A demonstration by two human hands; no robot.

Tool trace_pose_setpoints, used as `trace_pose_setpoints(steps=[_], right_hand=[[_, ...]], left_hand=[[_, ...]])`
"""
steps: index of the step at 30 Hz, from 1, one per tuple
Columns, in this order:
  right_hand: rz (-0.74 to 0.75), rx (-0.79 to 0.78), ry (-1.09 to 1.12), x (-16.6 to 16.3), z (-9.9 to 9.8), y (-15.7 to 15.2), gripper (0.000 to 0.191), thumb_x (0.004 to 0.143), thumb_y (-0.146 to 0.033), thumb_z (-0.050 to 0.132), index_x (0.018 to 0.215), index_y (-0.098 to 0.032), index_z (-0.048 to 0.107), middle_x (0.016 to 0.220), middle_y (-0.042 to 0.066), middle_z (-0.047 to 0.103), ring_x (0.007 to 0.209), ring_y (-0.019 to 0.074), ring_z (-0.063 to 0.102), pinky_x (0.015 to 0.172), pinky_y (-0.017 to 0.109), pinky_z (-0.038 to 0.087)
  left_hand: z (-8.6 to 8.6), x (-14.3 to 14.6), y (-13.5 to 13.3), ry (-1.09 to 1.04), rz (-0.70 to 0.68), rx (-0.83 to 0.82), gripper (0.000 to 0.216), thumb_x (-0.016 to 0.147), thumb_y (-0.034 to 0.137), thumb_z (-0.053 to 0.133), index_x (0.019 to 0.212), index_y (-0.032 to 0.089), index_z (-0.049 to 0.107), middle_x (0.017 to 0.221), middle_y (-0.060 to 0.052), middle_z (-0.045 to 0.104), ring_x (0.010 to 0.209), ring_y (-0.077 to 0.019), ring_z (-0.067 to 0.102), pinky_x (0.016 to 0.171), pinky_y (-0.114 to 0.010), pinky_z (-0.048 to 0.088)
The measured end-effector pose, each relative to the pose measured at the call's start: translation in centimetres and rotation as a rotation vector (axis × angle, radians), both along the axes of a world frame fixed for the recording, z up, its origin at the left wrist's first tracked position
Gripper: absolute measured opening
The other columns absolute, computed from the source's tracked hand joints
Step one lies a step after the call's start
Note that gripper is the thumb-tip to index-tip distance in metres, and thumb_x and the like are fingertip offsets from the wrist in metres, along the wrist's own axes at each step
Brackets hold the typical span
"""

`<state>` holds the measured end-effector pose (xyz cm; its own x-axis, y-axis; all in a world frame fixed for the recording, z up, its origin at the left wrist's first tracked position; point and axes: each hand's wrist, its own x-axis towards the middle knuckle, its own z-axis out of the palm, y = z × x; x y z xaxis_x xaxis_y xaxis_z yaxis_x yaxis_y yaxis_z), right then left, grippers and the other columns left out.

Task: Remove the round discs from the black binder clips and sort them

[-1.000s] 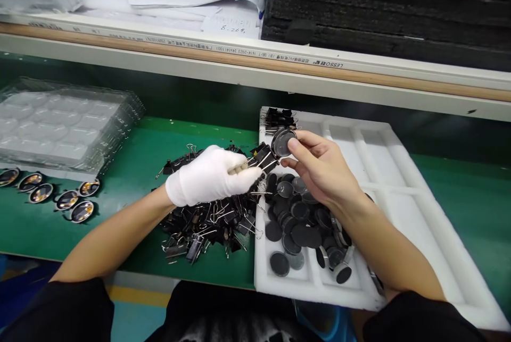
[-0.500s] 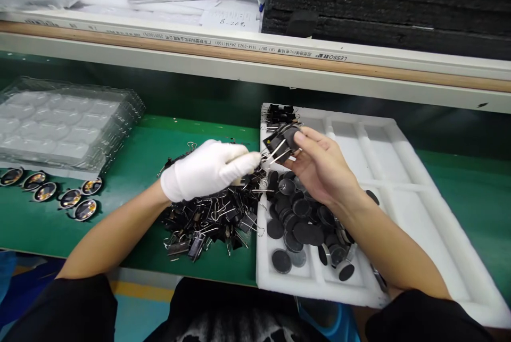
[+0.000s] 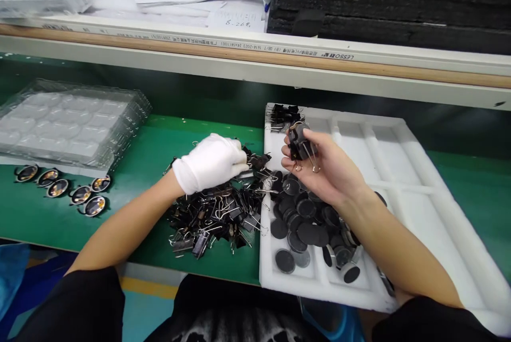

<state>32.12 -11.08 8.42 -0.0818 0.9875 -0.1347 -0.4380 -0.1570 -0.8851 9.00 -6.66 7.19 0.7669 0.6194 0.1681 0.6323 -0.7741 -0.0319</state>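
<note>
My right hand (image 3: 331, 164), bare, is closed around a round black piece with binder clips on it (image 3: 300, 142), held above the left side of a white foam tray. Silver clip handles stick out below it. My left hand (image 3: 213, 164), in a white glove, reaches into the top of a heap of black binder clips (image 3: 215, 214) on the green table. Its fingertips are pressed together there; what is between them is hidden. Under my right hand, many round black discs (image 3: 307, 233) lie loose in the tray, some on edge.
The white foam tray (image 3: 417, 188) has raised dividers. More binder clips (image 3: 284, 114) sit in its far left corner. Clear plastic trays (image 3: 75, 118) are stacked at left, with several round, shiny-faced pieces (image 3: 58, 188) before them. A shelf edge (image 3: 239, 63) crosses behind; a person in pink sits beyond.
My left hand has moved away from the clipped piece, down to the clip heap. My right hand has turned the piece, so its clip handles now point downward. The view has shifted slightly.
</note>
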Motion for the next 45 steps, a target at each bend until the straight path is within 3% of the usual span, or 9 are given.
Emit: trace_pose_setpoints(steps=[5, 10, 15, 21, 28, 32, 37, 40, 45], right_hand=[[0.111, 0.182, -0.194, 0.5, -0.5, -0.4, 0.026, 0.073, -0.043, 0.089, 0.089, -0.026, 0.077, 0.088, 0.000, 0.072, 0.073, 0.0123, 0.063, 0.065, 0.025, 0.054], [0.244, 0.414, -0.334, 0.3, -1.3, -0.8, 0.020, 0.081, -0.040, 0.085, 0.097, -0.029, 0.080, 0.119, 0.004, 0.073, 0.105, 0.0199, 0.068, 0.093, 0.036, 0.057], [0.224, 0.512, -0.448, 0.5, -0.9, -1.2, 0.017, 0.082, -0.037, 0.085, 0.096, -0.029, 0.079, 0.100, 0.003, 0.076, 0.093, 0.0199, 0.070, 0.086, 0.035, 0.060], [0.315, 0.504, -0.533, 0.6, 0.2, -1.4, 0.022, 0.075, -0.038, 0.089, 0.092, -0.026, 0.080, 0.097, 0.005, 0.076, 0.086, 0.0203, 0.070, 0.077, 0.033, 0.060], [0.333, 0.549, -0.586, 0.8, 0.3, -1.4, 0.017, 0.081, -0.035, 0.085, 0.095, -0.027, 0.079, 0.100, 0.004, 0.074, 0.088, 0.0199, 0.069, 0.077, 0.032, 0.059], [0.142, 0.649, -0.689, 1.5, 0.5, -0.9, 0.015, 0.083, -0.036, 0.082, 0.095, -0.027, 0.079, 0.111, 0.006, 0.072, 0.104, 0.0240, 0.067, 0.091, 0.039, 0.058], [0.002, 0.587, -0.817, 3.1, 1.0, 0.2, 0.021, 0.081, -0.036, 0.084, 0.100, -0.027, 0.079, 0.098, 0.004, 0.076, 0.090, 0.0227, 0.069, 0.082, 0.039, 0.059], [0.026, 0.593, -0.836, 3.9, 1.0, 0.8, 0.024, 0.074, -0.035, 0.089, 0.093, -0.025, 0.079, 0.091, 0.003, 0.076, 0.082, 0.0215, 0.069, 0.076, 0.036, 0.059], [0.141, 0.617, -0.856, 4.6, 0.8, 1.1, 0.022, 0.074, -0.037, 0.089, 0.090, -0.025, 0.080, 0.090, 0.004, 0.076, 0.082, 0.0217, 0.069, 0.075, 0.035, 0.057]], left_hand=[[3.1, -0.9, -1.0, -0.556, 0.189, -0.102, 0.026, 0.091, 0.038, 0.065, 0.074, 0.018, 0.071, 0.074, -0.001, 0.067, 0.065, -0.0130, 0.058, 0.064, -0.027, 0.042], [3.3, 0.6, -2.6, -0.882, 0.289, -0.228, 0.031, 0.091, 0.044, 0.063, 0.075, 0.018, 0.066, 0.067, 0.001, 0.065, 0.061, -0.0120, 0.054, 0.057, -0.025, 0.041], [3.0, 0.9, -3.1, -0.690, 0.186, -0.183, 0.046, 0.098, 0.046, 0.046, 0.062, 0.019, 0.057, 0.057, 0.001, 0.054, 0.055, -0.0108, 0.048, 0.058, -0.027, 0.036], [3.8, 0.5, -3.7, -0.434, 0.203, -0.270, 0.053, 0.081, 0.059, 0.060, 0.051, 0.021, 0.039, 0.047, 0.005, 0.036, 0.048, -0.0096, 0.035, 0.051, -0.028, 0.025], [3.7, 1.0, -4.3, -0.404, 0.239, -0.318, 0.046, 0.083, 0.055, 0.059, 0.057, 0.021, 0.041, 0.048, 0.005, 0.042, 0.048, -0.0097, 0.038, 0.052, -0.027, 0.029], [3.5, 1.2, -4.0, -0.492, 0.321, -0.344, 0.042, 0.085, 0.055, 0.058, 0.062, 0.020, 0.049, 0.051, 0.005, 0.050, 0.049, -0.0098, 0.043, 0.052, -0.025, 0.034], [3.7, 1.2, -3.8, -0.529, 0.301, -0.420, 0.040, 0.086, 0.053, 0.057, 0.068, 0.018, 0.061, 0.054, 0.004, 0.056, 0.052, -0.0101, 0.049, 0.051, -0.024, 0.036], [3.4, 1.5, -4.2, -0.548, 0.277, -0.493, 0.039, 0.087, 0.053, 0.058, 0.071, 0.018, 0.063, 0.054, 0.005, 0.056, 0.048, -0.0093, 0.049, 0.048, -0.022, 0.036], [2.8, 2.1, -4.9, -0.572, 0.289, -0.676, 0.038, 0.088, 0.055, 0.058, 0.075, 0.020, 0.062, 0.053, 0.006, 0.058, 0.039, -0.0087, 0.050, 0.042, -0.022, 0.036]])
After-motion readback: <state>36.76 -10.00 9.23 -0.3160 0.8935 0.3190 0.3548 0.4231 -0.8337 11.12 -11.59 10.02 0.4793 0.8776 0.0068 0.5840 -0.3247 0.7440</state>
